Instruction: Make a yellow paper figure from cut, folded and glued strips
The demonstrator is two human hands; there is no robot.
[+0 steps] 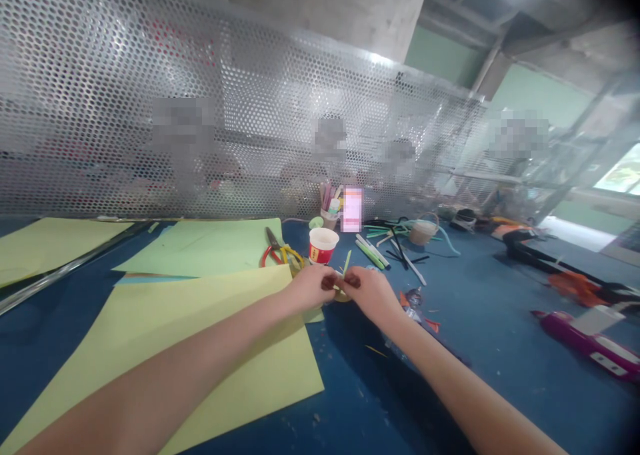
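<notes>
My left hand (316, 286) and my right hand (364, 286) meet at the middle of the blue table, fingertips pinched close together. A thin light-green strip (347, 260) rises from between them, beside my right fingers. Under the fingertips shows part of a small yellowish round piece (343, 296). What each hand grips is too small to make out. Just behind my left hand stands a red and white paper cup (323, 247), upright. Scissors with red and yellow handles (274, 247) lie left of the cup.
Yellow paper sheets (240, 348) lie under my left forearm, green paper (210, 245) behind. Markers (373, 252) lie right of the cup. A phone (352, 210) stands near a pen cup (329, 216). Purple tool (585, 342) at far right; perforated metal screen (270, 108) at the back.
</notes>
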